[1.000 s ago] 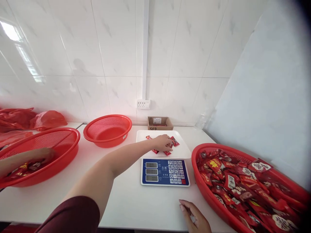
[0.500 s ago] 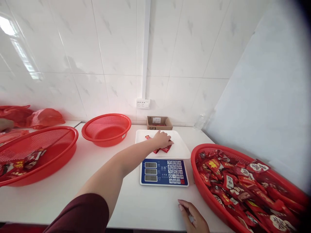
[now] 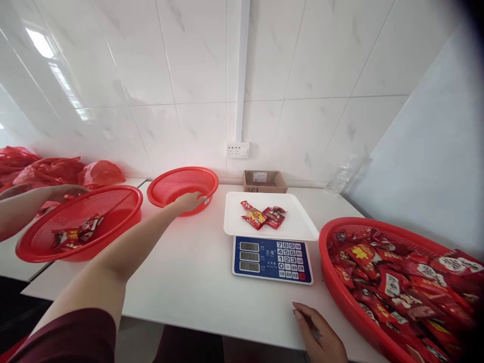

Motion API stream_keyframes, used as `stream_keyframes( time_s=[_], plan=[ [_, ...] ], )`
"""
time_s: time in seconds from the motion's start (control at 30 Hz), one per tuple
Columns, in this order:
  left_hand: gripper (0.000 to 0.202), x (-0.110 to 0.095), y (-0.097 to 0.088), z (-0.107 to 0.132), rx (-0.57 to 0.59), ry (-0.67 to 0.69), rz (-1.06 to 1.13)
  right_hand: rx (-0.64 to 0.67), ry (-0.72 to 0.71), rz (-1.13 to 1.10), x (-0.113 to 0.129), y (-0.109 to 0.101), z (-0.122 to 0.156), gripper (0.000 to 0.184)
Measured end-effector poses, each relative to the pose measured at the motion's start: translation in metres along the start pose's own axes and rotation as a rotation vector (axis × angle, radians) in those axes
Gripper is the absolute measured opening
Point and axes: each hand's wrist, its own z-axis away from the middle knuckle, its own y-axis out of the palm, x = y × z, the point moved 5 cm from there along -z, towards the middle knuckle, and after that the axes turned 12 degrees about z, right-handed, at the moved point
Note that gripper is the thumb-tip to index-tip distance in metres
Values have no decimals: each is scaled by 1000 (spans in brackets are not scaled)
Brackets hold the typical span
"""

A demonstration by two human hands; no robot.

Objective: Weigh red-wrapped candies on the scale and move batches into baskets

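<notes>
My left hand [image 3: 191, 201] reaches across the white table to the small empty red mesh basket [image 3: 177, 182], its fingers curled over the near rim. A digital scale [image 3: 272, 258] with a blue keypad carries a white tray [image 3: 234, 222], on which lie several red candy packets [image 3: 262, 217]. My right hand [image 3: 321, 335] rests on the table's front edge beside the big red basket [image 3: 333, 282] heaped with red candy packets. Its fingers are loosely bent and hold nothing.
A wide red basket [image 3: 124, 201] at the left holds a few packets; another person's hand [image 3: 60, 192] is at its far rim. Red plastic bags [image 3: 56, 171] lie behind it. A small cardboard box [image 3: 264, 180] and a wall socket [image 3: 238, 149] are at the back.
My left hand has left the packets on the scale tray and moved left to the small basket's rim. The view has shifted left. The other person's hand has come out of the wide basket.
</notes>
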Motion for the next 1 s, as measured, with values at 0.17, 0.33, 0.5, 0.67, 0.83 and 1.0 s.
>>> stream_keyframes(
  time_s=[0.17, 0.33, 0.5, 0.67, 0.83, 1.0],
  plan=[
    [57, 9, 13, 38, 61, 28, -2, 33, -11, 14, 0, -1, -1, 35],
    [54, -18, 23, 62, 130, 204, 28, 58, -31, 6, 15, -2, -13, 37],
    [38, -74, 37, 56, 100, 440, 39, 30, -206, 103, 72, -16, -44, 35],
    [74, -136, 72, 25, 262, 734, 10, -61, -428, 306, 127, -19, -89, 35],
    [73, -167, 95, -2, 281, 795, -14, -126, -499, 487, 145, -11, -123, 40],
    [63, -162, 84, 1, 141, 770, 49, -68, -389, 633, 145, -13, -148, 50]
  ],
)
